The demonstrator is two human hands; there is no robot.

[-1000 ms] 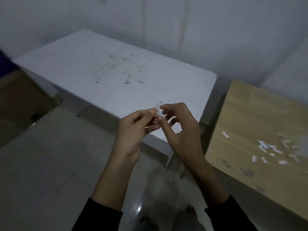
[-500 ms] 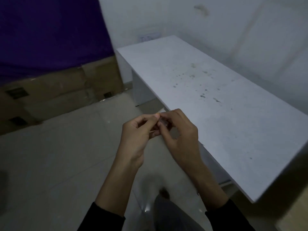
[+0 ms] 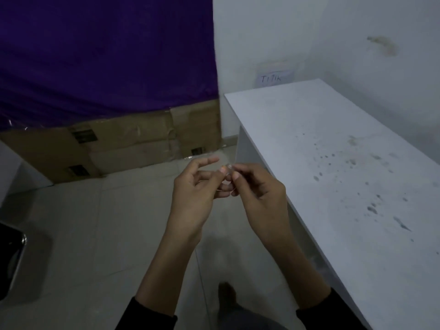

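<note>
Left forefinger [image 3: 209, 160] has lifted off, while left hand [image 3: 192, 191] and right hand [image 3: 259, 194] pinch a tiny clear strip [image 3: 229, 168] left of the table [image 3: 321, 129]; seemingly light, flimsy, best gripped at its ends.

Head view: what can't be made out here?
Head view only:
- the small clear piece: tiny, see-through, pinched between left hand and right hand; fingers cover most of it, shape unclear.
- the dark object: cut off by the left edge.
- the box labels: too blurred to read.
- the table: cut by the right edge.
</note>
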